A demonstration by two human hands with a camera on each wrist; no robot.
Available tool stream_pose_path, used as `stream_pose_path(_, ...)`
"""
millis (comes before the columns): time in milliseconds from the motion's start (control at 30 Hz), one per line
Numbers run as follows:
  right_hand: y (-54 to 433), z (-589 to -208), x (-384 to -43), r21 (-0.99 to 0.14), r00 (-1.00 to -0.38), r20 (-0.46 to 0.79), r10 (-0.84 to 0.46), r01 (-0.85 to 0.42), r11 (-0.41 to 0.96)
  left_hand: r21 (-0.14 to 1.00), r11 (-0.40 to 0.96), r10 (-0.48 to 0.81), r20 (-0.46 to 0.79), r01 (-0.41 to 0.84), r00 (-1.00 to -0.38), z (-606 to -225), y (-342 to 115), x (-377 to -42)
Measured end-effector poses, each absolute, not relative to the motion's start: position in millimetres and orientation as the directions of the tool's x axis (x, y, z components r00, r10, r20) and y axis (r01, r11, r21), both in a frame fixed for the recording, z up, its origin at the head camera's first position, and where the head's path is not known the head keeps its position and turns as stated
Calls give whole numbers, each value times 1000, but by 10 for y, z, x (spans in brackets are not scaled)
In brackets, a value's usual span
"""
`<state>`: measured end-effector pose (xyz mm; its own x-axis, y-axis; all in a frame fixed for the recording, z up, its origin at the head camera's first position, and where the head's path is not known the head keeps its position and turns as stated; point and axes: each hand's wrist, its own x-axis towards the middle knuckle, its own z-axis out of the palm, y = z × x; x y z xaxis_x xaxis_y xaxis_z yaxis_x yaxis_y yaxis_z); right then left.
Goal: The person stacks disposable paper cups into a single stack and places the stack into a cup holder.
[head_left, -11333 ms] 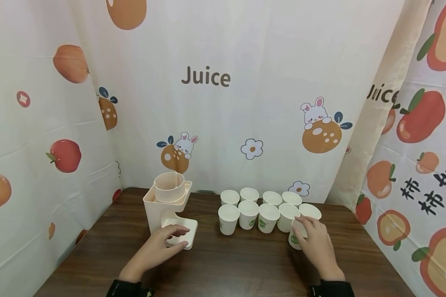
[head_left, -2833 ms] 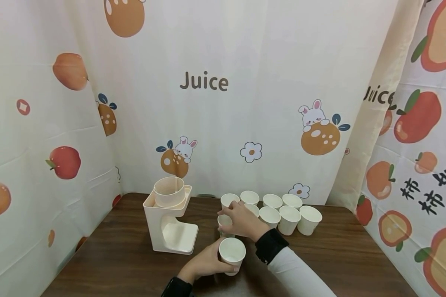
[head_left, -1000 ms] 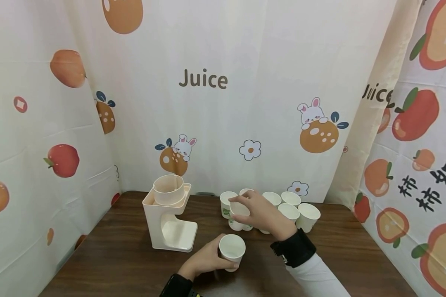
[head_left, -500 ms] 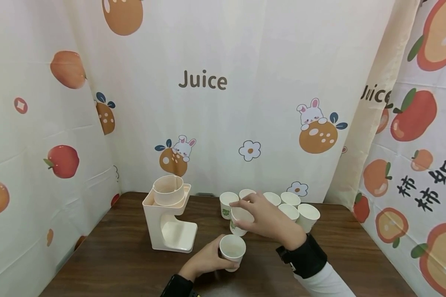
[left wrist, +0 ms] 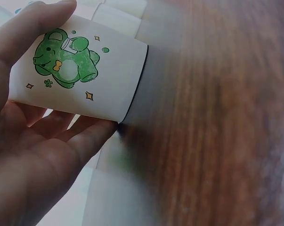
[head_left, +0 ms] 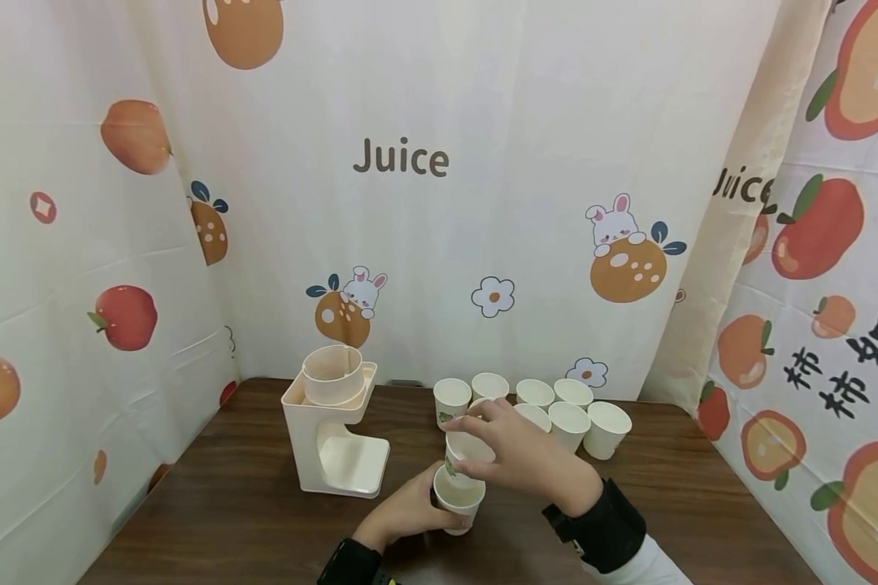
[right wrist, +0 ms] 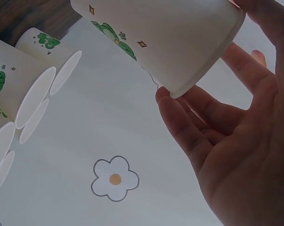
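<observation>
My left hand (head_left: 410, 508) grips a white paper cup (head_left: 467, 520) upright near the front of the table. The left wrist view shows a green cartoon animal on this cup's side, with fingers and thumb around it. A second paper cup (head_left: 465, 453) is in my right hand (head_left: 530, 455), pinched near its rim. It is directly above the left-hand cup, with its base at that cup's mouth; how far it reaches inside is hidden. In the right wrist view this cup (right wrist: 160, 37) is held by the fingertips, with green print on its side.
Several more paper cups (head_left: 608, 429) stand in two rows behind my right hand. To the left is a cream stand-like device (head_left: 303, 443) with a round container (head_left: 332, 378) on top. A printed curtain (head_left: 439, 236) hangs behind the brown wooden table (head_left: 212, 487).
My right hand first lifted this cup from the front row's left end, then brought it forward and down over the left-hand cup. My left hand has stayed in place lately.
</observation>
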<state>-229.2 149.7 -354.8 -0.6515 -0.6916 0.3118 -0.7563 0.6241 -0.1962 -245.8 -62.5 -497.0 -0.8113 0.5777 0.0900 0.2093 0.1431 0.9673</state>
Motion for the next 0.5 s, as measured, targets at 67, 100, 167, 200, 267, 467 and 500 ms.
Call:
stream_pose_path(67,1490,-3563,-2277,-201,-648,308,-697,-760,618,967,142,579,93,212,-810,-4977,-627,-2453)
stream_pose_path(100,1486,-3573,-2274,-198,-642,308,-703,-766,612,966,143,578,93,213,-811,-4978,-629,-2448)
stream_pose_path(167,1481,-3593,-2266,-196,-633,304,-712,-773,604,967,144,577,92,211,-812,-4982,-631,-2442)
stream_pose_path(200,1478,-3603,-2263,-196,-630,301,-715,-775,601,966,145,575,92,212,-813,-4983,-632,-2439)
stream_pose_path(267,1472,-3621,-2261,-194,-628,294,-720,-777,599,967,143,572,92,210,-815,-4979,-633,-2436)
stream_pose_path(467,1458,-3676,-2258,-207,-632,260,-730,-775,597,971,139,582,77,193,-809,-4943,-623,-2431)
stream_pose_path(500,1453,-3690,-2257,-210,-632,257,-731,-775,596,972,139,584,76,191,-808,-4935,-620,-2429)
